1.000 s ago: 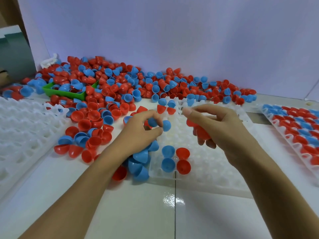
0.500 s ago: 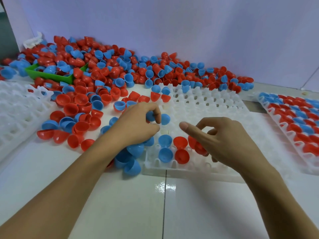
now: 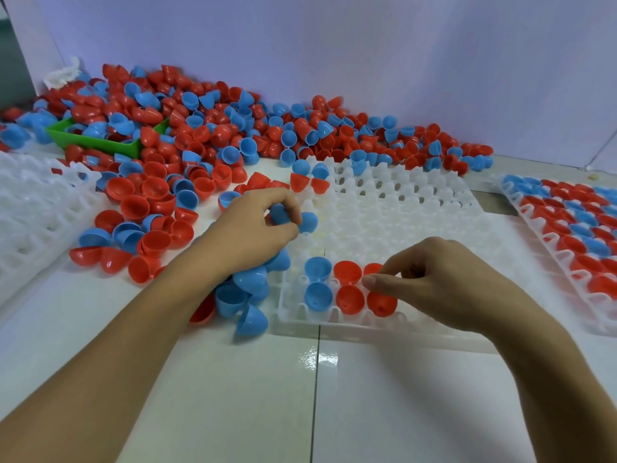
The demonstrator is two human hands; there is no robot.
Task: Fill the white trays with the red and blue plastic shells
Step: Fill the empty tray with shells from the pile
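Note:
A white tray (image 3: 400, 208) lies in front of me, its near left corner holding two blue shells (image 3: 318, 295) and several red shells (image 3: 350, 299). My right hand (image 3: 444, 282) hovers over that corner, thumb and fingers pinching a red shell (image 3: 371, 269) at a cell in the second row. My left hand (image 3: 253, 228) rests at the tray's left edge and grips blue shells (image 3: 279, 213), one of them sticking out at the fingertips. A small heap of loose blue shells (image 3: 245, 289) lies under the left wrist.
A big pile of red and blue shells (image 3: 207, 135) stretches along the back wall, half burying a green bin (image 3: 100, 142). A stack of white trays (image 3: 30, 208) sits at the left. A filled tray (image 3: 574, 228) lies at the right. White tiled surface lies nearest me.
My right hand came down from mid-tray to the near left corner with red shells; one more red shell now sits in the front row. My left hand stayed put with its blue shells.

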